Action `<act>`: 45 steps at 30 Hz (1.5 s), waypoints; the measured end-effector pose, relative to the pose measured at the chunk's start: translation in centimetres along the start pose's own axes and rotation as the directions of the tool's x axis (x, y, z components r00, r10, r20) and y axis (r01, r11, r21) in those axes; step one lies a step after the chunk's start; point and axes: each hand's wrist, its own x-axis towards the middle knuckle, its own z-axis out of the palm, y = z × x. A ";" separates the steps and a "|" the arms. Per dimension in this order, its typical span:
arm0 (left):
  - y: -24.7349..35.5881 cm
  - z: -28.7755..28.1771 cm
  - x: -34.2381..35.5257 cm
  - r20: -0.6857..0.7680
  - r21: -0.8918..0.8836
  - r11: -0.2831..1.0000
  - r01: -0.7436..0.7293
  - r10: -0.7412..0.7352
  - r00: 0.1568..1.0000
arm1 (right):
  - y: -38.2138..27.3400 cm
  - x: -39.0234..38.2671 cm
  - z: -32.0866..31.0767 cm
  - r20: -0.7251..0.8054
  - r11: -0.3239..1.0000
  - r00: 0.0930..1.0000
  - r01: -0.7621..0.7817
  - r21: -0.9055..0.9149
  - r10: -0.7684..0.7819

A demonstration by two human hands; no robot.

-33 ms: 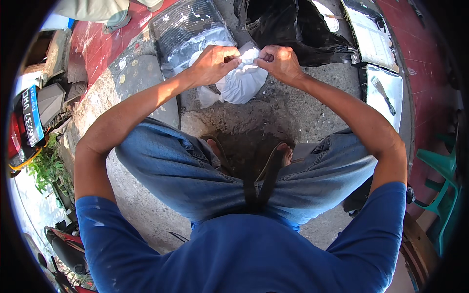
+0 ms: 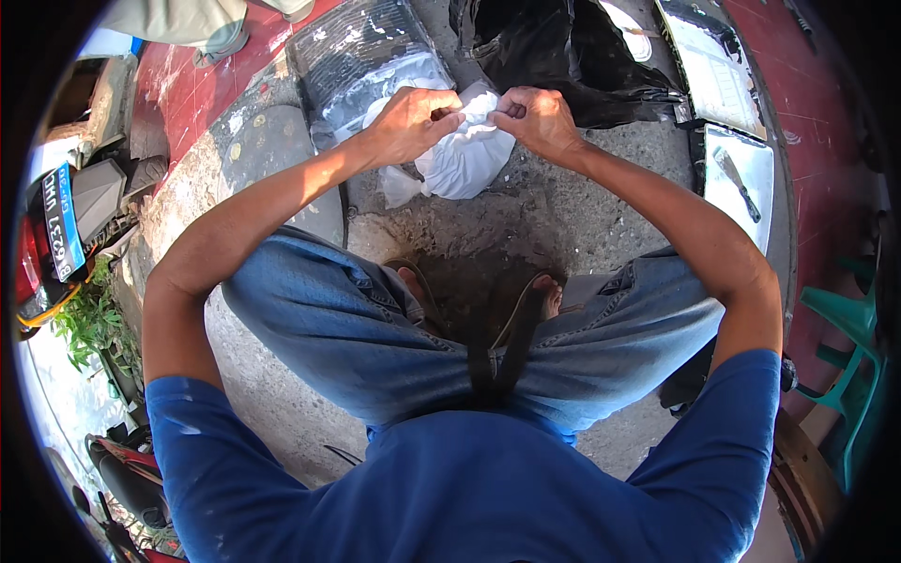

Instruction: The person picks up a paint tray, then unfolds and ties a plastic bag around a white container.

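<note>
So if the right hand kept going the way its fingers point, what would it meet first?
The right hand points left across the white bag's top, so it would probably meet the left hand first; depth is unclear.

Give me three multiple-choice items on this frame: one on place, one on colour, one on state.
1. Where is the white plastic bag?
A. On the green chair
B. Held between both hands, above the ground ahead of the knees
C. On the person's lap

2. What colour is the bag lying beyond the hands?
A. Black
B. Yellow
C. Pink

3. How do the hands meet the white bag?
A. Both rest flat on the thighs
B. Only one touches it
C. Both pinch its gathered top

Answers:
1 B: the left hand and right hand hold it up over the rough ground.
2 A: the black bag lies crumpled just past the hands.
3 C: the fingers of both hands close on the bunched neck of the bag.
</note>
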 end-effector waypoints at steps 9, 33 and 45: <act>0.2 0.0 0.1 0.005 0.014 0.999 -0.030 0.030 1.000 | 1.0 0.6 0.4 0.016 0.964 0.986 -0.166 0.207 0.167; -0.7 0.4 0.3 0.013 0.066 0.992 -0.106 0.105 0.994 | 0.0 -0.5 0.3 0.109 0.992 0.986 -0.125 -0.010 0.125; -1.1 0.0 0.4 0.016 -0.093 0.996 -0.010 0.012 1.000 | -0.8 -1.3 0.4 -0.053 0.994 0.996 0.074 -0.080 -0.078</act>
